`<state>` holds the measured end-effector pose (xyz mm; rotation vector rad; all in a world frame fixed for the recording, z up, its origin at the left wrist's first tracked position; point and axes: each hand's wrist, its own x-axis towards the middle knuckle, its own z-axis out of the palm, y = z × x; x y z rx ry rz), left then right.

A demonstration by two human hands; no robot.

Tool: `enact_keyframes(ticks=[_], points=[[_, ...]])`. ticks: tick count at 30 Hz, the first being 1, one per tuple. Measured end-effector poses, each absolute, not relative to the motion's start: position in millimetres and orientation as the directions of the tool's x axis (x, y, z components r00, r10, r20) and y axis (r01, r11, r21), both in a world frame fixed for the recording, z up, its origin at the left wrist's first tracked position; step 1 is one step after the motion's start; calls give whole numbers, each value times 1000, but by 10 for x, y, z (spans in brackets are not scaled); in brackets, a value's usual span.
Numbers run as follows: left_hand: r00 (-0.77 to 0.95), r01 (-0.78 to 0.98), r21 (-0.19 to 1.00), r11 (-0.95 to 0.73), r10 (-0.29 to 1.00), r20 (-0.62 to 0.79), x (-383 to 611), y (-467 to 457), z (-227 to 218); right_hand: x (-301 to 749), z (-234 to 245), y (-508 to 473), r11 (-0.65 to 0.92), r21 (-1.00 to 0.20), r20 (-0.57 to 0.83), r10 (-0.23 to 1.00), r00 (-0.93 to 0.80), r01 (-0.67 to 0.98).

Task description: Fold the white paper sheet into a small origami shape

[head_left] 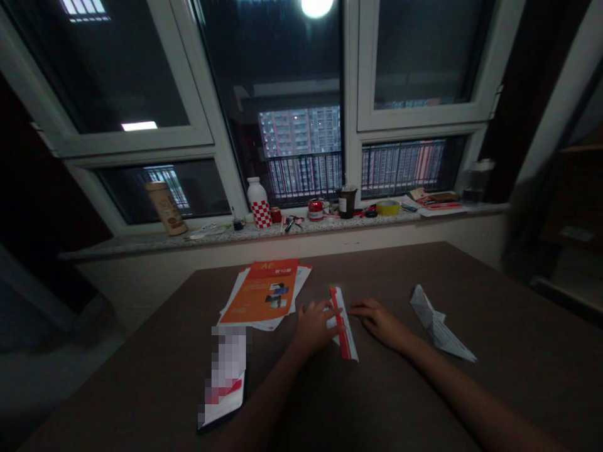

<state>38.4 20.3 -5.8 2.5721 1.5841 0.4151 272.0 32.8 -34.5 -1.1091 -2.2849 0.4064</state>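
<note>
A folded strip of red and white paper [347,342] lies lengthwise on the brown table. My left hand [315,328] rests over its left side, fingers spread and lying across the paper. On the other side, my right hand [379,321] has its fingers stretched out, with the fingertips at the strip's right edge; whether they touch it I cannot tell. Farther right lies a folded white paper shape with printed text [436,325], apart from both hands.
An orange booklet [257,295] lies on white sheets at the back left of the table [391,402]. A phone-like object [226,402], partly pixelated, lies by my left forearm. The windowsill [211,237] holds a checkered bottle [260,206], a tilted tan flask [166,209] and yellow tape [387,208].
</note>
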Motion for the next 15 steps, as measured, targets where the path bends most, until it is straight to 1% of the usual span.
enact_keyframes(ticks=[8,15], points=[[426,862,232,-451,892,152,388,217,-64,2701,-281,307,614,-445,320,789,-524,652],[434,858,229,-460,887,157,380,205,-56,2686,-264,288,611,-400,316,792,-523,683]])
